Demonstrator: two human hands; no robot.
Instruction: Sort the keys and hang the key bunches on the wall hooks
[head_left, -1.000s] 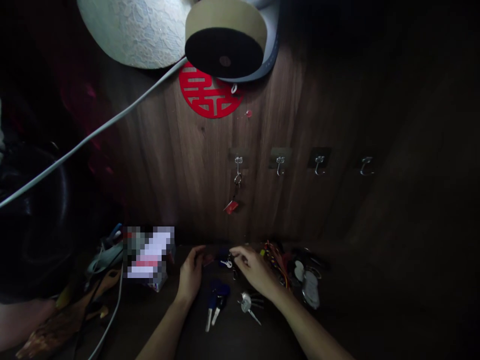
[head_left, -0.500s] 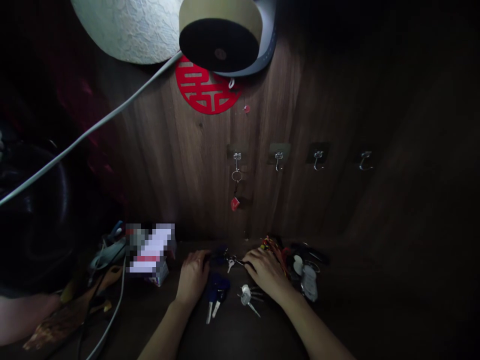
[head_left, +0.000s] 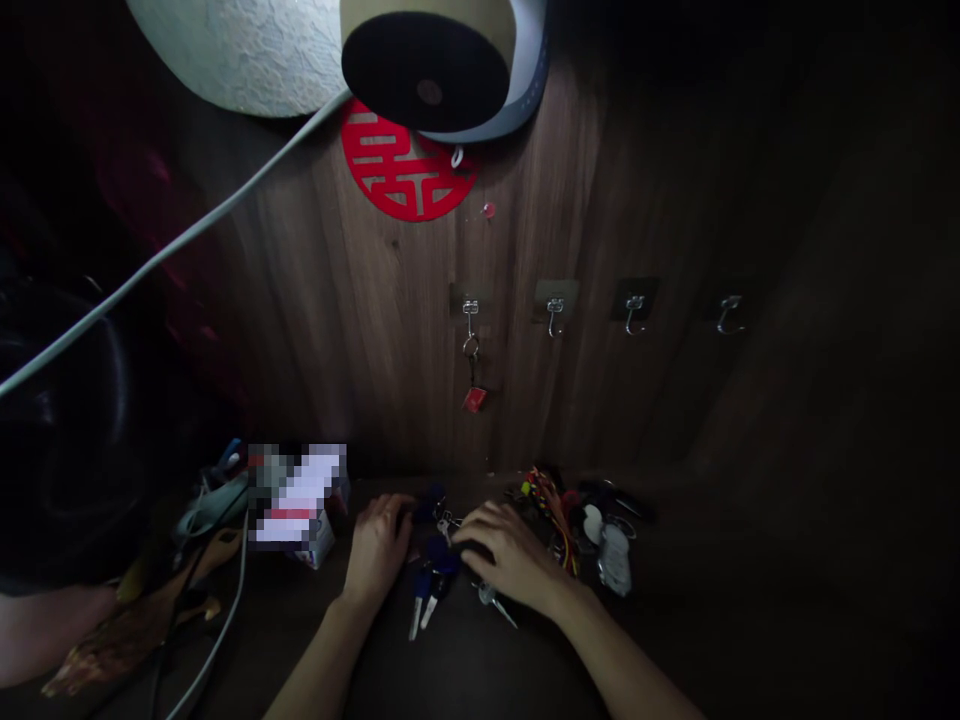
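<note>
My left hand [head_left: 377,548] rests on the dark surface, fingers loosely bent and apart, just left of a bunch of keys. My right hand [head_left: 506,552] reaches in from the right, palm down, its thumb apart from the fingers and the fingertips over the bunch. I cannot tell whether they touch it. Between the hands lie a small silver key [head_left: 444,524] and keys with blue heads [head_left: 433,575]. Other silver keys [head_left: 489,594] lie partly hidden under my right hand. A key ring with a red tag [head_left: 475,399] hangs from the leftmost wall hook [head_left: 470,308].
Right of my hands lie red and yellow cords [head_left: 551,510] and a grey fob-like item [head_left: 616,560]. A blurred box [head_left: 300,500] and a brown wooden-looking object [head_left: 142,625] are at left. Bare hooks [head_left: 555,306] line the wall. A white cable [head_left: 180,253] crosses at left.
My right hand has moved left, away from the cords and over the keys, now covering part of the silver ones. My left hand stays beside the bunch. The view has shifted slightly.
</note>
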